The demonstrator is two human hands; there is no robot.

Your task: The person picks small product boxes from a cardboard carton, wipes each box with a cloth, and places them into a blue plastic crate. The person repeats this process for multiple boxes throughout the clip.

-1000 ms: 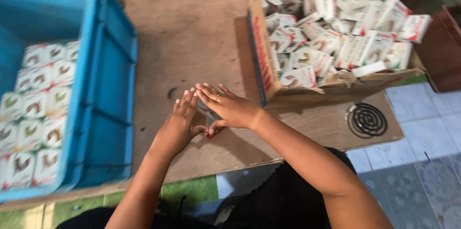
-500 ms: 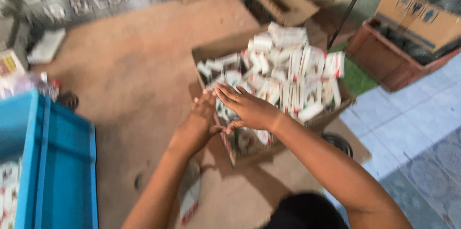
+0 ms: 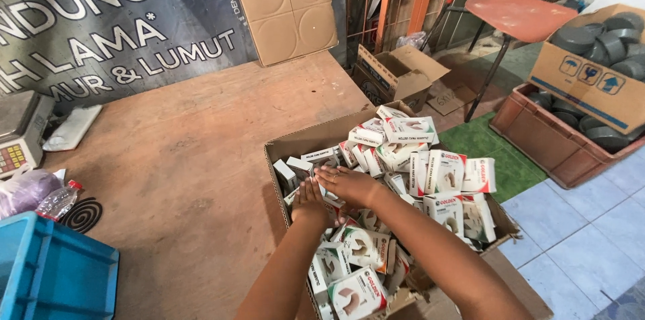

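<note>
Both hands are down in the open cardboard carton point(image 3: 295, 142), which sits on the wooden surface point(image 3: 188, 159) right of centre, heaped with small white boxes point(image 3: 445, 171). The left hand point(image 3: 310, 200) reaches in from 6 o'clock, its fingers pressed among the boxes near the carton's 9 o'clock wall. Its fingertips are hidden, so I cannot tell whether its grip is closed on a box. The right hand point(image 3: 349, 186) comes in from 5 o'clock and lies across the left fingertips, fingers stretched out flat toward 9 o'clock, its grip apart and clamped on nothing that shows.

As I judge it, the step in hand is the reach and pick: the hands are at the pile, but no box has been lifted clear. The next move calls for closing the fingers round one or a few boxes and raising them straight up, since the heap is loose and its neighbours lean on each other at the rim.

A blue crate point(image 3: 54, 273) stands at 8 o'clock, well apart from the carton, with a black spiral coil point(image 3: 84, 214) and a plastic bottle point(image 3: 57, 200) just beyond it.
</note>
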